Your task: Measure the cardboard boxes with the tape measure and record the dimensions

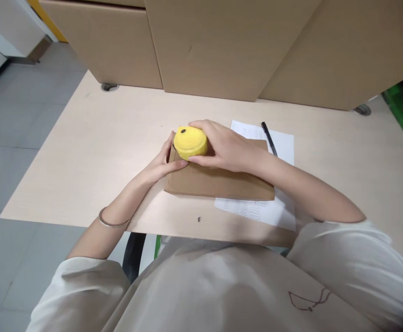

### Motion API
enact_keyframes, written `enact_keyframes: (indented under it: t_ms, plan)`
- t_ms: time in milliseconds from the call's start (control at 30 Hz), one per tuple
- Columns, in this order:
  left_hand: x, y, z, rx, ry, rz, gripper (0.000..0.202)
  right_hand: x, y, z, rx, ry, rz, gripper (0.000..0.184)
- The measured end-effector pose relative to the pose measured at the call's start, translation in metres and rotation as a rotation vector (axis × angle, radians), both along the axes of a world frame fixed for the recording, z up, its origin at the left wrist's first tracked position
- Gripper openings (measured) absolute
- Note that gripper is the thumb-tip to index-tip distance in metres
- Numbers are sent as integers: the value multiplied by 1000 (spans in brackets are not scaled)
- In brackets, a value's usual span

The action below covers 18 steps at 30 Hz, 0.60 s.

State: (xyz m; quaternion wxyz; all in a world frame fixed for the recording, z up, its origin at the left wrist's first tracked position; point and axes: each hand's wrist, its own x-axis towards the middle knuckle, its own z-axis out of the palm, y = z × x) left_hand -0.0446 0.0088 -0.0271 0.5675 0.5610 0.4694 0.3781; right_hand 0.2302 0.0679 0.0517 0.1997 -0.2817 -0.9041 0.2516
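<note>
Pale surface (59, 161): brown box (218, 182), partly over white paper (239, 210); 1 black pen (268, 138) on the paper. Right grip (222, 143) pinching 1 round yellow object (190, 144) over the box's left end; contact with box unclear from here. Left grip (162, 160) clasping that same end, thumb on top.

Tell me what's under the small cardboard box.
White printed paper sticks out past the small cardboard box at its far and near edges, apparently running beneath. The covered stretch, and anything else there, can't be seen.
</note>
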Motion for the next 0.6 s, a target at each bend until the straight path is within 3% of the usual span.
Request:
enact_keyframes:
  t_ms: [200,300,367,467,533,600]
  plan:
    - [-2,-1,1,-61,5,-18,143,38,-37,-13,148,-130,-252,70]
    - [-3,-3,5,-108,-1,13,148,49,-41,-17,158,-102,-256,75]
    - [-4,-4,7,-133,-7,28,145,67,-31,-14,126,-33,-305,77]
    - [-4,-4,9,-130,-14,26,136,112,-3,-10,-6,-42,-629,59]
    - [-5,-4,9,-128,-21,18,137,144,17,-15,-111,-264,-841,51]
    - [-5,-4,11,-134,-12,21,137,166,30,-26,-169,-542,-922,51]
